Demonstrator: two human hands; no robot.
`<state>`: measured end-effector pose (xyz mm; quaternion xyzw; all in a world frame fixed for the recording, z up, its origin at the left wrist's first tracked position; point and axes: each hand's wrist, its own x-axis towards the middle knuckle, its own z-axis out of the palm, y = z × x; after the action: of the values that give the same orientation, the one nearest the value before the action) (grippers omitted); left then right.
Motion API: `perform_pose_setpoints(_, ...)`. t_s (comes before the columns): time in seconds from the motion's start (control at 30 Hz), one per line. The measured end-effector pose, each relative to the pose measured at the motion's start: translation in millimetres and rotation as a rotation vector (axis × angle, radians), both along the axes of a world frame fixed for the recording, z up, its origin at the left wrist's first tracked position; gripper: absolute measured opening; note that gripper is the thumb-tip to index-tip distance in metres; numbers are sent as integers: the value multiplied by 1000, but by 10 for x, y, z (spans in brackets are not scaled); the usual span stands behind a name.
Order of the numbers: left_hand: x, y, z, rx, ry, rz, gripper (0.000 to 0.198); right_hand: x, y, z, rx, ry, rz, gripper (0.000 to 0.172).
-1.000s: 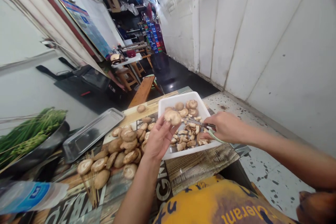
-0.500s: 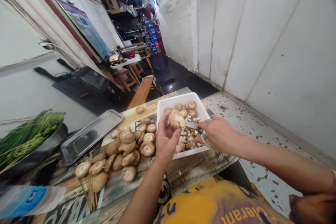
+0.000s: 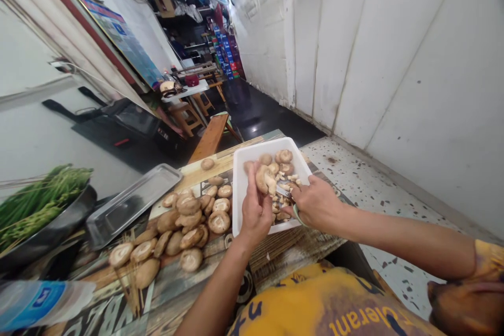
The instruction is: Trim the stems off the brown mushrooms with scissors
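Observation:
Over a white plastic tub [image 3: 238, 210], my left hand [image 3: 254, 207] grips a brown mushroom [image 3: 264, 178] with its pale stem turned to the right. My right hand [image 3: 315, 202] is closed on a pair of scissors [image 3: 296, 215] with pale green handles. The blades lie at the mushroom's stem; whether they touch it I cannot tell. Inside the tub, whole mushrooms [image 3: 284, 156] lie at the far end and cut stem pieces [image 3: 280, 214] toward the near end. To the left of the tub, a heap of mushrooms [image 3: 189, 205] rests on the wooden table [image 3: 275, 252].
A metal tray [image 3: 134, 205] and a bowl of green vegetables [image 3: 82, 205] stand at the left. Wooden skewers [image 3: 132, 294] and a plastic bottle [image 3: 43, 302] lie near the front left. Behind the table is a wooden bench [image 3: 210, 136]; a white wall [image 3: 378, 52] runs along the right.
My right hand and the scissors have moved slightly left, closer to the stem. The scissor blades appear closer together. My left hand still holds the mushroom.

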<state>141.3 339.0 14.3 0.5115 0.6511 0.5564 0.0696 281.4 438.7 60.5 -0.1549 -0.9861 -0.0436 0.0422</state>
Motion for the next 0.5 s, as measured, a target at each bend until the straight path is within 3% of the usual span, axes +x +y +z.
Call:
perform_pose_setpoints(0.17, -31, 4, -50, 3, -127, 33, 68, -63, 9, -85, -49, 58, -23, 41)
perform_pose_setpoints(0.27, -89, -5, -56, -11, -260, -21, 66, -100, 114, -47, -238, 43, -75, 37)
perform_pose_setpoints(0.33, -155, -23, -51, -34, -308, -8, 64, -106, 218, -11, -600, 0, -39, 42)
perform_pose_setpoints(0.43, -279, -60, -57, -70, -220, 144, 63, -95, 342, 14, -1341, -40, 101, 56)
perform_pose_setpoints(0.5, -334, -72, -75, -86, -142, 227, 63, -109, 364, 3, -1585, 77, 97, 59)
